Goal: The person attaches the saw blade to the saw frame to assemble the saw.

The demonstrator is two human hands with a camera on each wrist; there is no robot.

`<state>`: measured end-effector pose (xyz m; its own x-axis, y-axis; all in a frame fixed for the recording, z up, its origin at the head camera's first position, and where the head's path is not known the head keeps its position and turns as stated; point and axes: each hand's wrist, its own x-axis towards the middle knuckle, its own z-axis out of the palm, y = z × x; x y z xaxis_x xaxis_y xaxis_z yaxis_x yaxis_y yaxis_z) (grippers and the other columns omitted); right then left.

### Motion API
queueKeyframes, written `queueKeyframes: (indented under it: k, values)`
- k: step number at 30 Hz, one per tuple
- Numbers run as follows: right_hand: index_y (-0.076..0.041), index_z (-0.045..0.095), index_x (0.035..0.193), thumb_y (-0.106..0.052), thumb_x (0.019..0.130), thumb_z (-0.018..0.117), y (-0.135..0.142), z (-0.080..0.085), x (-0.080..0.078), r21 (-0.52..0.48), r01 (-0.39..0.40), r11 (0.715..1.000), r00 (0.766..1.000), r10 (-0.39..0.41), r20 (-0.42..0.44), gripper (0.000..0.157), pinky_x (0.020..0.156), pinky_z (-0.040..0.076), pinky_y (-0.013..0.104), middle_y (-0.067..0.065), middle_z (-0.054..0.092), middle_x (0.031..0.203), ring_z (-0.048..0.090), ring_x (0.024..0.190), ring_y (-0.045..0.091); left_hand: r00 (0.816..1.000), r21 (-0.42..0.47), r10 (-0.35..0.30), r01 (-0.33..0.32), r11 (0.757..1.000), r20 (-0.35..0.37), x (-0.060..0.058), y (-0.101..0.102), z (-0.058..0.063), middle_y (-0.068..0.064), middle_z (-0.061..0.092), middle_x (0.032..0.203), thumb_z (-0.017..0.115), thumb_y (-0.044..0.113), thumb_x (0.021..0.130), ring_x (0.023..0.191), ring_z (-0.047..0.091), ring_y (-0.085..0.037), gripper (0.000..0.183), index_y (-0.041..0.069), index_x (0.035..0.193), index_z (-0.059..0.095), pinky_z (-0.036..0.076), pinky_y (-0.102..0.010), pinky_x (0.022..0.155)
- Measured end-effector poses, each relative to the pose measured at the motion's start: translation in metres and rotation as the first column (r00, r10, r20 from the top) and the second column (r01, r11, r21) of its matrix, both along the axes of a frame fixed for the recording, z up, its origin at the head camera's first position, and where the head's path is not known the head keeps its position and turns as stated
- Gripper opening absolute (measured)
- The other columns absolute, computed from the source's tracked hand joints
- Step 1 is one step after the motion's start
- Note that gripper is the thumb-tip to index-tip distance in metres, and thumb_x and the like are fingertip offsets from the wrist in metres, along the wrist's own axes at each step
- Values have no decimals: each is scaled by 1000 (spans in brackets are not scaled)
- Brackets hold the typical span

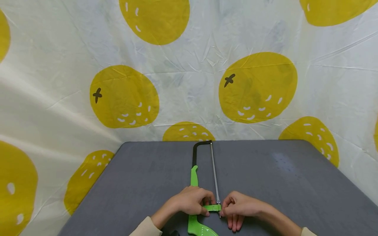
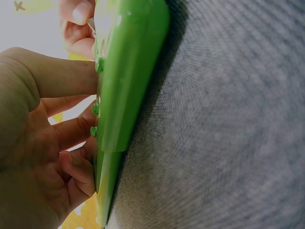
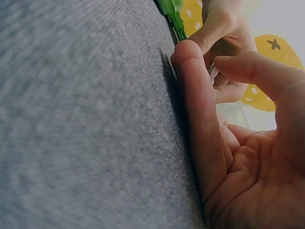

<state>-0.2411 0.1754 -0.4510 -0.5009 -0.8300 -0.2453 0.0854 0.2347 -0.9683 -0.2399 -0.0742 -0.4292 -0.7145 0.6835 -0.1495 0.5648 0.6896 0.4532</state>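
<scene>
A hacksaw lies flat, its black frame end pointing away and its green handle toward me. Its thin silver blade runs along the right side. My left hand grips the green frame beside the short green crossbar, thumb and fingers bent over it. In the left wrist view the thumb presses on the green body. At the crossbar's right end, my right hand pinches the small metal tension screw between thumb and index finger. The other fingers rest against the table.
The saw lies on a grey cloth-covered table. Behind and at both sides hangs a pale curtain printed with yellow fruit. A small dark object shows at the bottom edge, left of the handle.
</scene>
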Motion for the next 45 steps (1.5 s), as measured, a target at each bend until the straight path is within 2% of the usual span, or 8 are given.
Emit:
queueKeyframes:
  k: [9,12,19,25,30,34,41,45]
  values:
    - [20,64,101,-9,94,56,1,0,2,-18,0,1000,1000,0,2,31,51,55,21,-2,71,66,69,55,3,1000,1,4,-4,1000,5,1,0,1,22,64,78,85,28,85,66,54,6,24,34,104,72,43,-18,63]
    - [22,62,100,-6,93,55,1,1,2,-16,4,1000,1000,-5,-1,30,50,55,21,-2,70,65,69,55,3,1000,1,3,-3,1000,3,1,1,2,22,65,78,85,28,85,66,54,6,24,33,104,72,43,-18,64]
    - [15,64,97,-2,90,57,0,1,2,-7,15,1000,1000,-15,0,20,50,54,21,-1,70,65,68,54,3,1000,4,1,-1,1000,6,0,2,1,22,65,79,85,28,85,66,55,6,24,34,105,72,44,-18,64]
    - [23,59,100,-1,90,57,0,2,2,-6,12,1000,1000,-13,-10,27,49,54,20,-1,69,66,67,54,3,1000,13,-1,1,1000,10,-1,1,1,22,65,79,85,28,85,67,55,6,24,33,105,72,44,-18,65]
    - [26,57,101,-1,91,57,0,2,2,-3,11,1000,1000,-11,-10,28,49,54,20,0,69,66,67,54,2,1000,11,1,-1,1000,2,-1,1,1,23,64,79,85,29,85,66,55,6,24,34,105,72,44,-18,64]
    - [24,57,100,0,90,57,0,1,1,-4,15,1000,1000,-15,-9,26,49,54,20,0,69,66,67,54,2,1000,9,1,-1,1000,-4,-1,1,1,23,64,79,85,29,85,66,55,6,25,34,105,72,44,-18,64]
    - [10,64,95,-1,90,60,0,-1,1,-11,22,1000,1000,-22,-2,12,49,54,20,0,69,65,67,53,2,1000,7,-1,1,1000,-12,-1,1,0,23,64,79,85,29,84,66,55,7,25,34,105,71,44,-18,64]
    - [11,64,96,-1,91,61,0,-2,1,-23,15,1000,1000,-15,7,14,49,54,20,-1,69,65,67,54,2,1000,8,0,0,1000,-15,-1,1,0,23,64,78,85,29,84,67,54,7,25,34,104,72,43,-17,64]
